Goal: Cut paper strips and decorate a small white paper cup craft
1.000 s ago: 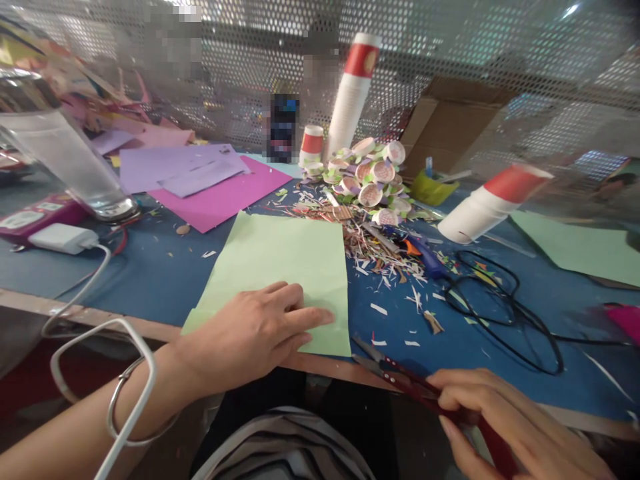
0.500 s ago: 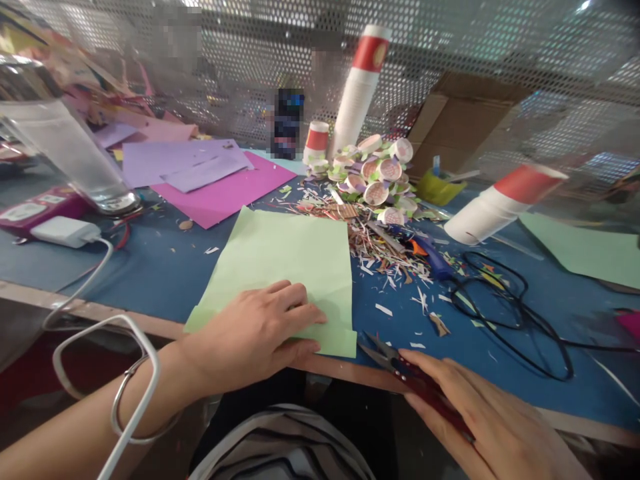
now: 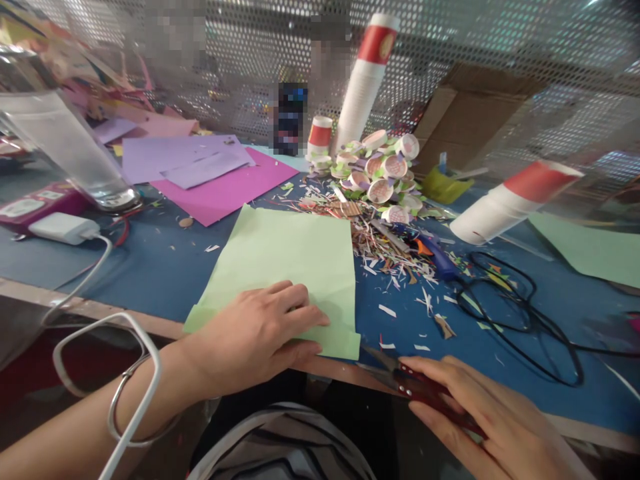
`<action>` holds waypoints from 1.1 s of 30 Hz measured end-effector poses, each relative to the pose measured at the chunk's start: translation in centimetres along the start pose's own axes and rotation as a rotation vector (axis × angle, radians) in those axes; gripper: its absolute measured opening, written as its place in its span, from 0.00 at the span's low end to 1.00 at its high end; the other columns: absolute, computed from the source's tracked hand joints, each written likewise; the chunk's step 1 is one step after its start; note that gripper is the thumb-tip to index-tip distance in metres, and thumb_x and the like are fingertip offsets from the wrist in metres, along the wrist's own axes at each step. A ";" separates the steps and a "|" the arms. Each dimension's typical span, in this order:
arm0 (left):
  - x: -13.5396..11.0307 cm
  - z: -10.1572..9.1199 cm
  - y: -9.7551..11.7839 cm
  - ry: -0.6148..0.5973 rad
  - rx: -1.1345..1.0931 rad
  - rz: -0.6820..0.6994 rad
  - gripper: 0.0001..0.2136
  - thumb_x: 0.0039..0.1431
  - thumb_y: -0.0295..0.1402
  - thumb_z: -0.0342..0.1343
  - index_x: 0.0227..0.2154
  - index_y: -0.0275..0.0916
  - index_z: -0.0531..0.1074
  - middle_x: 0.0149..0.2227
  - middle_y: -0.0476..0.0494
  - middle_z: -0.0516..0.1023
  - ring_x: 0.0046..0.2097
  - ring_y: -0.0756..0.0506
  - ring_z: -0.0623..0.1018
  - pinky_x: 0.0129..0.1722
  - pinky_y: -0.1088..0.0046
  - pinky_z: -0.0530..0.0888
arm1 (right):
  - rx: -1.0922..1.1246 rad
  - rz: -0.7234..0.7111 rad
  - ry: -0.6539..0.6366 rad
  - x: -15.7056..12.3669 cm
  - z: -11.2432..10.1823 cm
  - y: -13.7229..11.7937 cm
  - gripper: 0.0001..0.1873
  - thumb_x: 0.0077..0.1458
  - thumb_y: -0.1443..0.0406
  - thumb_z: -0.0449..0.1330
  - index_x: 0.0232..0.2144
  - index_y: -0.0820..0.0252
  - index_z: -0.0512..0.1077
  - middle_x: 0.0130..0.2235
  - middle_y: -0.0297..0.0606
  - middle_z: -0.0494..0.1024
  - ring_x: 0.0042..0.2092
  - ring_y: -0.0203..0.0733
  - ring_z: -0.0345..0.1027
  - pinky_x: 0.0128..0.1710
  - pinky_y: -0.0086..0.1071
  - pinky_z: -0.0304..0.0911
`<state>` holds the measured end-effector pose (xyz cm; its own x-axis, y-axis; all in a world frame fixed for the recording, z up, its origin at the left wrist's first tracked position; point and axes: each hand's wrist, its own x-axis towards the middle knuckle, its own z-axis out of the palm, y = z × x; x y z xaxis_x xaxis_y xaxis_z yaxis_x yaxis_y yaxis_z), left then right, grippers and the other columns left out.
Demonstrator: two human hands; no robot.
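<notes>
My left hand [image 3: 255, 333] lies flat, fingers stretched, on the near edge of a light green paper sheet [image 3: 290, 260] that rests on the blue table top [image 3: 165, 267]. My right hand [image 3: 495, 420] is at the table's front edge, fingers wrapped round the red handles of small scissors [image 3: 400, 380]. The blades point left toward the sheet's near right corner and stop just short of it. A bangle circles my left wrist.
Behind the sheet are paper scraps [image 3: 390, 247], a heap of decorated cup bottoms [image 3: 380, 173], stacked paper cups [image 3: 363, 87] upright and another stack [image 3: 510, 200] lying down. A black cable [image 3: 520, 313], blue glue gun, pink and purple sheets [image 3: 220, 180], a charger [image 3: 60, 228] and a glass [image 3: 75, 160] are around.
My right hand has slid left along the table edge with the scissors, bringing the blades closer to the green sheet's corner. My left hand stays pressed on the sheet.
</notes>
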<state>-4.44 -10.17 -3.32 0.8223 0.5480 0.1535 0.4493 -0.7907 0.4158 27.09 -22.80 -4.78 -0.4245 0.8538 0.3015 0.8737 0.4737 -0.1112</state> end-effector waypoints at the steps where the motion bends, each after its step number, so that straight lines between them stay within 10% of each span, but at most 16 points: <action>1: 0.0 0.0 0.0 0.001 0.002 -0.001 0.11 0.72 0.38 0.54 0.52 0.42 0.75 0.43 0.44 0.76 0.43 0.42 0.76 0.40 0.64 0.71 | 0.001 -0.013 0.000 0.2 0.1 0.0 0.18 0.72 0.54 0.53 0.58 0.52 0.69 0.47 0.36 0.86 0.46 0.40 0.83 0.44 0.28 0.78; 8: -0.1 0.3 -0.2 0.071 0.041 0.057 0.15 0.73 0.35 0.51 0.58 0.49 0.75 0.44 0.41 0.76 0.45 0.40 0.73 0.45 0.60 0.73 | 0.011 -0.062 -0.005 1.6 0.3 -0.3 0.16 0.72 0.55 0.54 0.56 0.52 0.72 0.46 0.36 0.85 0.47 0.43 0.82 0.44 0.34 0.77; 17: -0.1 0.4 -0.5 -0.043 0.105 0.136 0.20 0.74 0.36 0.51 0.66 0.57 0.69 0.73 0.44 0.62 0.74 0.38 0.60 0.72 0.50 0.61 | 0.065 -0.074 -0.008 1.8 0.4 -0.8 0.17 0.73 0.57 0.54 0.58 0.54 0.73 0.47 0.39 0.83 0.47 0.42 0.80 0.47 0.32 0.75; 33: -0.1 0.3 -0.7 -0.112 0.076 0.155 0.22 0.75 0.43 0.49 0.68 0.57 0.64 0.75 0.44 0.58 0.76 0.42 0.56 0.75 0.51 0.53 | 0.115 -0.092 0.014 3.4 1.0 -2.7 0.16 0.73 0.61 0.54 0.58 0.59 0.72 0.43 0.42 0.81 0.44 0.42 0.79 0.44 0.33 0.74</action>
<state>-4.75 -9.73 -3.94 0.9154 0.3879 0.1079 0.3361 -0.8837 0.3257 23.00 -20.97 -4.42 -0.4974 0.8029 0.3285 0.7980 0.5720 -0.1898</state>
